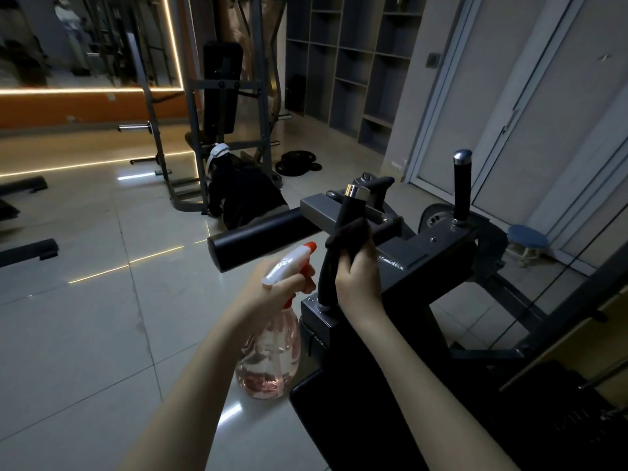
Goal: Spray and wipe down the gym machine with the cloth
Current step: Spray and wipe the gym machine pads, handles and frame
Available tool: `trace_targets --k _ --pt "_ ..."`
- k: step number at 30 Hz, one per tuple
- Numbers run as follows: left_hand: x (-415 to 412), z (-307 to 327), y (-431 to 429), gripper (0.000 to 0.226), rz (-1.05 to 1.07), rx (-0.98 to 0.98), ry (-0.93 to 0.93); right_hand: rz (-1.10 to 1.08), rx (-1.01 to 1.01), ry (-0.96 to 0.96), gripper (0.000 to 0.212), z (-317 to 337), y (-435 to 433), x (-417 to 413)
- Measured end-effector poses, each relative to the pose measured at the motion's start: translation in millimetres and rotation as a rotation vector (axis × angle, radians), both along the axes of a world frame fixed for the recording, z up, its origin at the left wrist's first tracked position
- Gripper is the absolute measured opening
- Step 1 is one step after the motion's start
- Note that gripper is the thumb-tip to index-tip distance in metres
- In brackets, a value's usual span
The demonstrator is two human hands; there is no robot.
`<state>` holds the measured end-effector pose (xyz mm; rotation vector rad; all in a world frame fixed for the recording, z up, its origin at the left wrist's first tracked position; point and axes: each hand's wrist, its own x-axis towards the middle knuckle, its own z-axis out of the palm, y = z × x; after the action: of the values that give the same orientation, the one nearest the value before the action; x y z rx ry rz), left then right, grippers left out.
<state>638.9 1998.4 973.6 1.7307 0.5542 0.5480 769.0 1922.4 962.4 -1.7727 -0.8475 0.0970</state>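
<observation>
On my remote feed, the left grip [285,290] covers the spray bottle [272,362] at its neck. The right grip [356,277] hides much of the cloth [350,232] and the middle of the handle [351,205]. The gym machine [435,253] runs off the lower edge, and the mirror [85,39] shows only blurred reflections I cannot make out.

Open floor [85,317] left of machine [424,253]; roller pad [265,237] and far handle [461,188] flank near handle [350,212]
</observation>
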Motion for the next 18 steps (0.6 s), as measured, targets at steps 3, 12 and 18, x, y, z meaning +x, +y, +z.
trace_targets --k 3,12,18 --pt "-1 -1 -2 0.025 -0.005 0.006 0.015 0.002 0.025 0.093 0.061 19 -9 16" --pt "-5 -7 -12 0.021 0.04 -0.057 0.024 -0.061 -0.001 -0.386 0.061 27 29 13" --pt "-5 -7 -19 0.02 0.05 -0.044 0.01 -0.095 -0.101 -0.549 0.058 -12 7 -2"
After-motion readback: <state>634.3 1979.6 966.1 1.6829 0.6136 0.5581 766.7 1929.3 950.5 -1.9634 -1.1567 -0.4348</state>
